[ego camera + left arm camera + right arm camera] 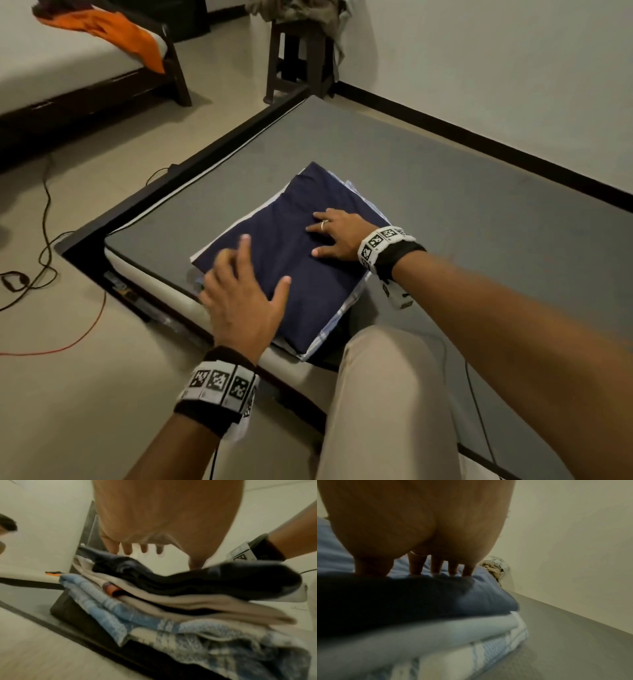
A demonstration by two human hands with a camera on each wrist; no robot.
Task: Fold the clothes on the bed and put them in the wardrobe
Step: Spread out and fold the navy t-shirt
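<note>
Left hand (pixel 239 301), fingers spread, hovers over the near-left edge of the navy garment (pixel 301 260) topping the pile (pixel 171 609) at the bed (pixel 445 192) corner; right hand (pixel 339 234) lies flat, fingers splayed, pressing its far-right side. Long axis runs away-left to near-right, so both hands bracket it, ready, I'd say, to lift the pile.

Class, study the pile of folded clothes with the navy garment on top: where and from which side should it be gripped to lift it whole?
Probably from beneath the lowest layer, the blue-and-white checked cloth, coming in from the pile's two opposite sides. The stack of folded clothes is loose layers, so gripping only the navy top garment would peel it off. The right hand rests flat on top; the left hand hovers open.
</note>
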